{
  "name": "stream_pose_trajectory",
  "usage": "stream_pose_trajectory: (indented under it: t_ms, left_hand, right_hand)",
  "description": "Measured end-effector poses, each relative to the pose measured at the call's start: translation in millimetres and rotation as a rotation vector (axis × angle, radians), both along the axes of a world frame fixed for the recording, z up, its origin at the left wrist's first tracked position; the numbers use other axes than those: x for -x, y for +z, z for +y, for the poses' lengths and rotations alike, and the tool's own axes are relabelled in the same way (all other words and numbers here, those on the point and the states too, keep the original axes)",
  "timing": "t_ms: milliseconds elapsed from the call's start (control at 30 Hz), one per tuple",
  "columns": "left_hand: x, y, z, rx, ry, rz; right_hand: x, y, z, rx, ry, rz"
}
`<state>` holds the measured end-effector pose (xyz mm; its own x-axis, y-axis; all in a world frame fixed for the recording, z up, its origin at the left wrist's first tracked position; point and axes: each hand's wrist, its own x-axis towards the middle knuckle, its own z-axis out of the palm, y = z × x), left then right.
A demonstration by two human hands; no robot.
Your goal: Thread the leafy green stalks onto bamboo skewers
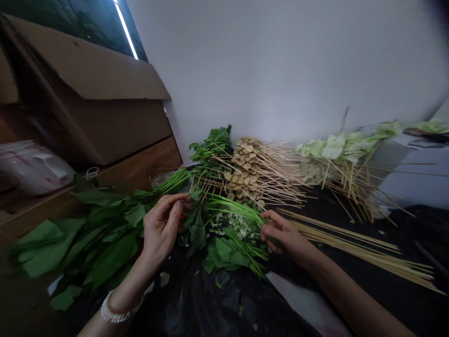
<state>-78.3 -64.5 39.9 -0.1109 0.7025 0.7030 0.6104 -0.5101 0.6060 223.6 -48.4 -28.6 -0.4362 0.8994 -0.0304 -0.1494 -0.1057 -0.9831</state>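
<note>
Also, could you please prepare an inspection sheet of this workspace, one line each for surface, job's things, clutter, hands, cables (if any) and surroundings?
Surface: black plastic sheet, wrinkled at the front.
Job's things: green stems in the middle; leaf pile at the left; round slices on sticks behind; loose sticks at the right.
Clutter: small green scraps on the sheet; chopped pale bits near the stems.
Hands: right hand holds the stem ends; left hand is at the leafy end, its grip unclear.
Cables: nothing certain seen; a thin white loop at the left is too small to identify.
Surroundings: cardboard box at the upper left, pale wall behind.
</note>
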Motion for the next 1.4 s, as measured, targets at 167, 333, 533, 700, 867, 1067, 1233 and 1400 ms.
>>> stream_pose_trajectory:
  t_ms: [167,333,533,700,867,1067,1233,1400]
  left_hand:
    - [5.6,3.8,14.9,-0.018,0.069,0.068]
    - [16.9,12.3,36.0,-0.004,0.076,0.140]
    - [5.7,20.5,45.2,0.133,-0.179,0.483]
    - [-19.0,25.4,42.9,0.235,-0.416,0.699]
    - [-40.9,22.6,44.4,0.353,-0.615,0.865]
    - [-50.9,29.3,51.6,0.251,-0.529,1.070]
    - [-52.3,59.0,58.0,0.354,-0.433,0.955]
    - [-45.2,81.0,68.6,0.771,-0.684,0.642]
  right_hand:
    - [2.6,3.5,-3.3,-0.134,-0.025,-0.161]
    - [1.6,1.9,-2.8,-0.263,-0.039,-0.186]
    - [0.8,3.4,-5.1,-0.431,-0.070,-0.317]
    - [4.2,2.6,-8.6,-0.622,-0.110,-0.483]
    - [6.8,2.9,-12.1,-0.672,-0.089,-0.540]
    - [6.8,-1.4,-9.9,-0.641,-0.088,-0.605]
    - [5.5,-8.9,-5.3,-0.562,-0.094,-0.508]
    - [3.9,-7.9,-3.4,-0.508,-0.054,-0.489]
